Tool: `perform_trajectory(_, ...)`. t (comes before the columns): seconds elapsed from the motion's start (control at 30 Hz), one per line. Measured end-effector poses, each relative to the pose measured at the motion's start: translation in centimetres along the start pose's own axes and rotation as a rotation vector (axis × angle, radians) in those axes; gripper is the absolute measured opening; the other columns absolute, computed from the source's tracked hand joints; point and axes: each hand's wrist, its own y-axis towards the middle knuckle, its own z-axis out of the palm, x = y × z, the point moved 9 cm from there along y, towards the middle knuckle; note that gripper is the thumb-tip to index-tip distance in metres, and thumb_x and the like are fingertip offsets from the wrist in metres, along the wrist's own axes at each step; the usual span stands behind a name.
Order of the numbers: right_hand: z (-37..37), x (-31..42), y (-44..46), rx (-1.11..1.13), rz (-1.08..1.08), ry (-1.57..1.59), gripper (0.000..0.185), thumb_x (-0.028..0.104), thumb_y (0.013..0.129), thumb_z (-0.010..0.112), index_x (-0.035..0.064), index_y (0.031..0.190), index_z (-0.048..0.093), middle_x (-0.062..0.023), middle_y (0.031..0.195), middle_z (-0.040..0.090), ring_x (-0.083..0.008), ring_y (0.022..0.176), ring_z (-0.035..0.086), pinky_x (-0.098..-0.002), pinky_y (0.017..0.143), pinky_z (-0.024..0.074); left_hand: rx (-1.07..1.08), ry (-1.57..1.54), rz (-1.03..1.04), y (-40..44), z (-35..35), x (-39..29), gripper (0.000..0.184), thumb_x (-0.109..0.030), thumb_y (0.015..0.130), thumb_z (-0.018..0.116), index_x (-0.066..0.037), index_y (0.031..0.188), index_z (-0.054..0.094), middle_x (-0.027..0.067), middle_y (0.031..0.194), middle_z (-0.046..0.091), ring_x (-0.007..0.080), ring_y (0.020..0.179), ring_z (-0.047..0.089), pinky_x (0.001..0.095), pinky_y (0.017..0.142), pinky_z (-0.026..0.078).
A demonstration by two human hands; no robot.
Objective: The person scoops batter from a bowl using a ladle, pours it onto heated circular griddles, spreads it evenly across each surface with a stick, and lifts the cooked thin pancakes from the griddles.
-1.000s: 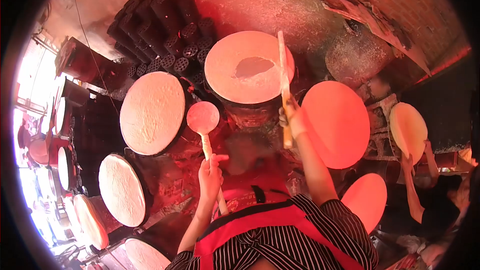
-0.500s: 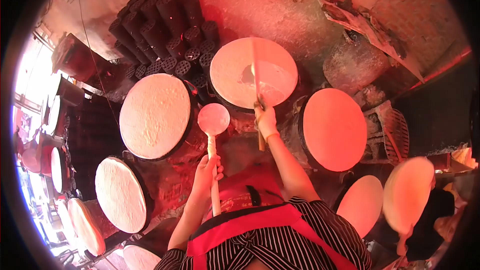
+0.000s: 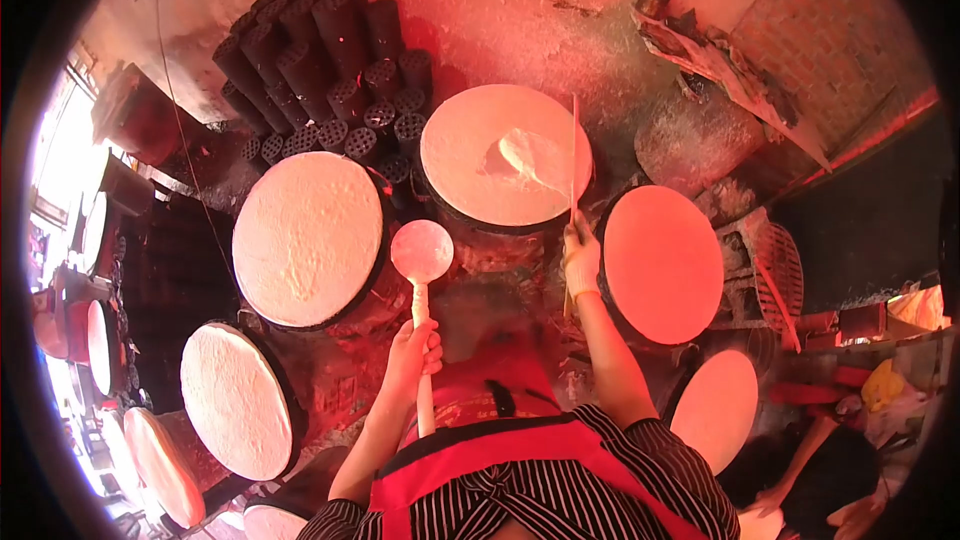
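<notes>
My left hand [image 3: 413, 352] is closed round the wrapped handle of a ladle [image 3: 422, 252], whose round bowl is pale and coated. My right hand [image 3: 581, 262] grips a thin wooden spreader [image 3: 575, 152], held upright by the right edge of the middle griddle. Pale batter covers that round griddle [image 3: 465, 165], with a thicker white patch [image 3: 530, 158] and a darker spot near its centre. Left of the ladle lies another griddle with a bumpy pale pancake [image 3: 305, 240]. Close to my right hand is a griddle with a smooth, reddish-lit layer [image 3: 664, 265].
Black perforated coal briquettes [image 3: 320, 65] are stacked by the back wall. More coated griddles stand at lower left [image 3: 238, 400] and lower right [image 3: 717, 410]. A metal rack [image 3: 782, 275] is on the right. Another person's arm [image 3: 800, 465] reaches in at lower right.
My right hand has swept the spreader rightward across the middle griddle to its edge. The ladle stays nearly still. At lower right, the raised round pancake has left its place beside the other person.
</notes>
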Motion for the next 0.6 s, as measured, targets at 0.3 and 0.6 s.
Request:
perform_trajectory(0.3, 3.8, -4.1, -1.5, 0.257, 0.156, 0.442, 0.042, 0.015, 0.099, 0.058, -0.004, 0.137, 0.052, -0.0141, 0.137, 0.059, -0.0185, 0.124, 0.055, -0.0281, 0.106, 0.0383, -0.026, 0.03, -0.015, -0.2, -0.2, 0.5, 0.011, -0.016, 0.1, 0.053, -0.006, 0.105, 0.05, -0.0012, 0.071, 0.045, 0.0043, 0.05, 0.035, 0.0187, 0.04, 0.027)
perform_trajectory(0.6, -1.9, -1.6, -10.4, 0.471, 0.05, -0.061, 0.046, 0.018, 0.099, 0.059, 0.0003, 0.141, 0.05, -0.01, 0.138, 0.058, -0.0154, 0.128, 0.051, -0.0275, 0.108, 0.0354, -0.014, 0.289, 0.118, 7.0, 0.7, -3.3, 0.015, -0.02, 0.1, 0.055, -0.008, 0.097, 0.048, -0.0021, 0.069, 0.044, 0.0068, 0.05, 0.041, 0.0231, 0.042, 0.033)
